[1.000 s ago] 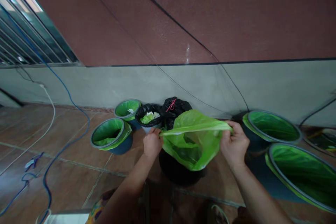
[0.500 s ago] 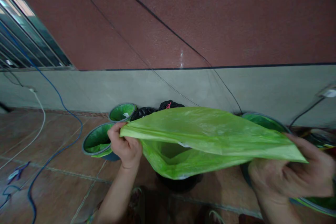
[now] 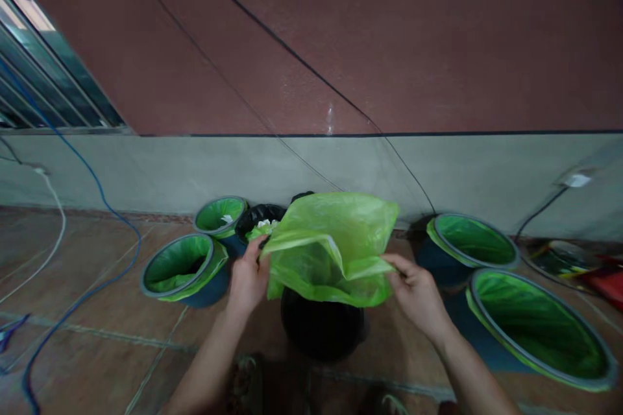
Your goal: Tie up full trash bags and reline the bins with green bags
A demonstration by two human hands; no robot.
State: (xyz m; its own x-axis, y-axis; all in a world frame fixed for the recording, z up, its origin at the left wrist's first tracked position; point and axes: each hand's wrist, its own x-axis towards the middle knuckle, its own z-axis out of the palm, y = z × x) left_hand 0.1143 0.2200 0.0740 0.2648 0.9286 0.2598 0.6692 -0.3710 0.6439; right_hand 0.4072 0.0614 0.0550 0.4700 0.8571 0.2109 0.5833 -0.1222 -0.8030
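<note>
A thin, bright green bin bag (image 3: 341, 220) is stretched between my two hands, its mouth partly open toward me. My left hand (image 3: 250, 275) pinches its left edge. On the other side, my right hand (image 3: 413, 288) grips the right edge between thumb and fingers. Below the bag stands a black bin (image 3: 321, 331) on the tiled floor; the bag hangs over its far rim, and I cannot tell whether any of it is inside.
Two green-lined bins stand to the left, one nearer (image 3: 178, 269) and one farther (image 3: 221, 214), beside a black-bagged bin (image 3: 260, 214). On the right are two more lined bins (image 3: 474, 240) (image 3: 540, 331). A blue hose (image 3: 111, 207) crosses the floor at left. The wall (image 3: 272, 172) runs behind.
My hands have come closer together, and the bag between them has slackened from a wide, taut stretch. The black bin and the bins at right now show more fully.
</note>
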